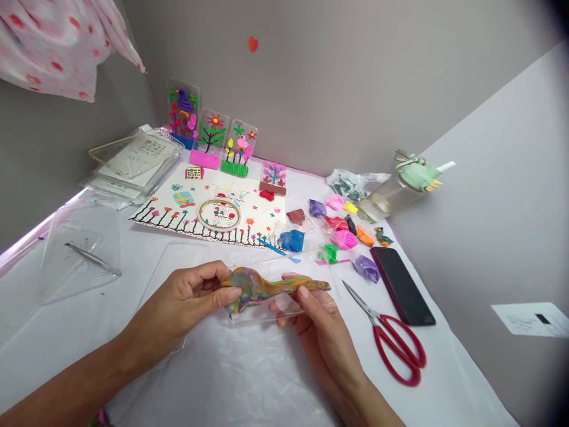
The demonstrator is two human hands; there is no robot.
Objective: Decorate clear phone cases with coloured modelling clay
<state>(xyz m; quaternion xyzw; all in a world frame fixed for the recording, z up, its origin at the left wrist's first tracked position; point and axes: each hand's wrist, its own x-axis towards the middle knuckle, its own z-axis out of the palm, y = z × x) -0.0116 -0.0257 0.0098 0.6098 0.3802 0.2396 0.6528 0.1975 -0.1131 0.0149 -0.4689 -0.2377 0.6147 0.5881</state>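
Both my hands hold a clear phone case [284,306] covered with smeared multicoloured clay [262,287], just above the white table [231,379]. My left hand [191,296] is closed on the case's left end, thumb pressed on the clay. My right hand [317,323] grips the right end from below, thumb on top and fingers under the plastic.
Red-handled scissors [391,335] and a dark phone [402,284] lie right of my hands. Small clay lumps in bags [342,231], a tape roll [219,214] on a decorated sheet, finished clay-decorated cases [213,136], a green-lidded bottle [400,187] and clear plastic packaging [80,255] stand around.
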